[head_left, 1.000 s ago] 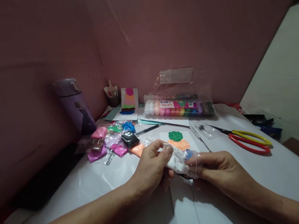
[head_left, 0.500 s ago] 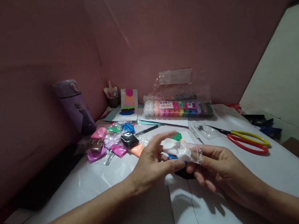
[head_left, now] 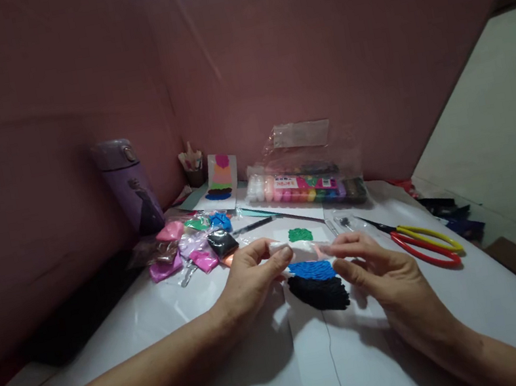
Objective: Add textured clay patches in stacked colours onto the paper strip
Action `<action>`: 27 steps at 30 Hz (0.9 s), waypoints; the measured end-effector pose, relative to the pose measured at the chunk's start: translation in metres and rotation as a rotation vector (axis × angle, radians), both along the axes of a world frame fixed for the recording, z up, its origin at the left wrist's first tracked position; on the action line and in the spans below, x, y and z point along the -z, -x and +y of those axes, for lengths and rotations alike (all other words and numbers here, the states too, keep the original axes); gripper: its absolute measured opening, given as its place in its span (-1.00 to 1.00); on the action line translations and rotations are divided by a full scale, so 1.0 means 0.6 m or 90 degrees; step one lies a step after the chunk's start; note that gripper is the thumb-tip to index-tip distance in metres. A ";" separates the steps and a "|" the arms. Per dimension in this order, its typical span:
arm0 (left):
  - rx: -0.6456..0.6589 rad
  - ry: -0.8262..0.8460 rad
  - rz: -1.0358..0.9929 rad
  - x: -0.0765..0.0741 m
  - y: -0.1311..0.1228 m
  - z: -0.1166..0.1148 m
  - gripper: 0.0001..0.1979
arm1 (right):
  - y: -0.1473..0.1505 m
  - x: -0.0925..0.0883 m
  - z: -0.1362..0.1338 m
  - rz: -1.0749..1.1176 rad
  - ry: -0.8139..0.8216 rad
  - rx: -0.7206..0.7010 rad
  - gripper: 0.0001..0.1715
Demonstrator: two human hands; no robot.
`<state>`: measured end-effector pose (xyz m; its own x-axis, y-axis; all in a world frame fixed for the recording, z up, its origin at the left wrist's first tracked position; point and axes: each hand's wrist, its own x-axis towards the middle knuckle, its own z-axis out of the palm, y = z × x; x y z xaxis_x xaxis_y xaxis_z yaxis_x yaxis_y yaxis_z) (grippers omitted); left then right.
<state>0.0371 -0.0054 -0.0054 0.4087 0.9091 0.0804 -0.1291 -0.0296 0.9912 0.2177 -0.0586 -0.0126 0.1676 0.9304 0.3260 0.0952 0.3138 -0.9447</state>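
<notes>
Between my two hands is a small clear plastic packet of white clay (head_left: 301, 250), stretched sideways above the paper. My left hand (head_left: 255, 276) pinches its left end between thumb and fingers. My right hand (head_left: 378, 268) has its thumb and fingertips at the right end, with the fingers curled close together. Just below the packet, textured blue clay (head_left: 312, 270) and a rough black clay patch (head_left: 319, 292) lie on the white paper (head_left: 311, 356). A green clay patch (head_left: 300, 234) shows beyond it. What lies directly behind the packet is partly hidden.
Colourful clay packets (head_left: 205, 260) lie to the left, near a purple bottle (head_left: 130, 189). Scissors with red and yellow handles (head_left: 428, 249) lie at right. Behind are a clear clay case (head_left: 307, 187), a colourful picture card (head_left: 221, 176) and a small cup of sticks (head_left: 194, 174).
The white clay packet has been turned and flattened out between my hands. My hands have shifted slightly apart, bringing the blue, black and green clay into fuller view.
</notes>
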 end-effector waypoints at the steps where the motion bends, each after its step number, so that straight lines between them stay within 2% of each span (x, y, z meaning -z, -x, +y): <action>1: 0.008 0.010 -0.007 -0.001 0.000 -0.001 -0.70 | -0.002 0.002 0.001 -0.048 -0.040 0.016 -0.83; 4: 0.037 0.038 -0.024 -0.002 -0.002 -0.005 -0.68 | -0.005 0.007 0.002 -0.126 -0.094 0.005 -0.76; 8: 0.084 0.068 -0.029 -0.001 -0.003 -0.009 -0.65 | -0.006 0.013 0.003 -0.143 -0.125 -0.049 -0.67; 14: 0.137 0.090 -0.080 -0.002 -0.007 -0.012 -0.60 | -0.004 0.012 0.003 -0.150 -0.138 -0.069 -0.77; 19: 0.082 0.078 -0.090 0.003 -0.004 -0.005 -0.65 | 0.001 0.009 0.000 -0.147 -0.168 -0.111 -0.84; 23: 0.071 0.042 -0.076 0.005 -0.002 -0.001 -0.69 | 0.002 0.013 -0.003 -0.147 -0.125 -0.071 -0.87; 27: 0.076 0.011 -0.071 0.002 -0.002 -0.002 -0.70 | 0.001 0.020 -0.006 -0.132 -0.125 -0.079 -0.69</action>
<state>0.0384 -0.0068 -0.0066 0.5030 0.8564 0.1162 -0.2396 0.0090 0.9708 0.2170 -0.0622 -0.0244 -0.0326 0.8555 0.5168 0.2282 0.5098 -0.8295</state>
